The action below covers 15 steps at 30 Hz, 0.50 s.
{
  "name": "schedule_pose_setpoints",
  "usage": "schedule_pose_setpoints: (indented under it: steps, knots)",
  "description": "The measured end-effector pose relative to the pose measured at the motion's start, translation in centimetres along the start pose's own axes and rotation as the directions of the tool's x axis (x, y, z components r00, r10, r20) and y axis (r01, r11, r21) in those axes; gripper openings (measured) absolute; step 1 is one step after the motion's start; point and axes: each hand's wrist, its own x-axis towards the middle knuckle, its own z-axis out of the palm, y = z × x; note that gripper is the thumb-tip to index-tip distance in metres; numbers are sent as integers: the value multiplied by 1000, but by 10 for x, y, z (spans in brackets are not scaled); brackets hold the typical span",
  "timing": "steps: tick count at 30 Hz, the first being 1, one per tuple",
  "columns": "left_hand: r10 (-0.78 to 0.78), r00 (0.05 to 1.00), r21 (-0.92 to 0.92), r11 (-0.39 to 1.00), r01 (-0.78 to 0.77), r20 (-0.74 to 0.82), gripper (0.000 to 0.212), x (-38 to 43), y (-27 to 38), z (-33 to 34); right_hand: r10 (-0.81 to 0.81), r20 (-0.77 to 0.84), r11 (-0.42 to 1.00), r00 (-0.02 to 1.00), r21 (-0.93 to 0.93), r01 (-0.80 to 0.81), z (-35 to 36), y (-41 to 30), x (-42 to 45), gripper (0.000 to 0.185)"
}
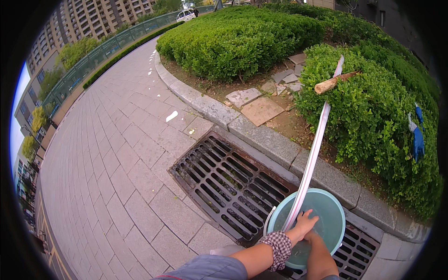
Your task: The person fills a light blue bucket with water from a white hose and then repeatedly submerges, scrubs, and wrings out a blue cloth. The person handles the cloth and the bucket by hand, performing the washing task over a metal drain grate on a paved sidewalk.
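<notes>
A light teal plastic bucket (330, 206) with cloudy water in it stands on the iron drain grate (227, 182). My left hand (305, 223) is over the bucket's inside, fingers apart, nothing seen in it. A checked cuff (278, 246) is bunched on that forearm. Close against it, my right hand (310, 237) reaches into the bucket; its fingers are mostly hidden. A flat white hose (313, 154) with red stripes slopes down from the hedge into the bucket, passing beside my left hand.
A wooden log (330, 84) lies across the hose on the clipped hedge (374, 122). Blue-and-white work gloves (417, 141) rest on the hedge at right. A granite kerb (266, 136) borders the stone paving (133, 168). Broken slabs (262, 110) lie on the soil.
</notes>
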Motion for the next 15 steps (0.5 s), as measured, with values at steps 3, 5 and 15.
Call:
schedule_pose_setpoints:
  steps: [3, 5, 15]
  knots:
    - [-96, 995, -110, 989, 97, 14, 71, 13, -20, -5, -111, -19, 976, 994, -188, 105, 4, -17, -24, 46]
    - [-105, 994, -207, 973, 99, -21, 76, 14, -20, 3, -422, -190, 417, 886, -909, 3, 13, -29, -27, 34]
    - [-378, 919, -755, 633, 170, -109, 61, 31, -23, 1, -346, 480, 931, 806, 70, 359, -5, -182, -246, 29]
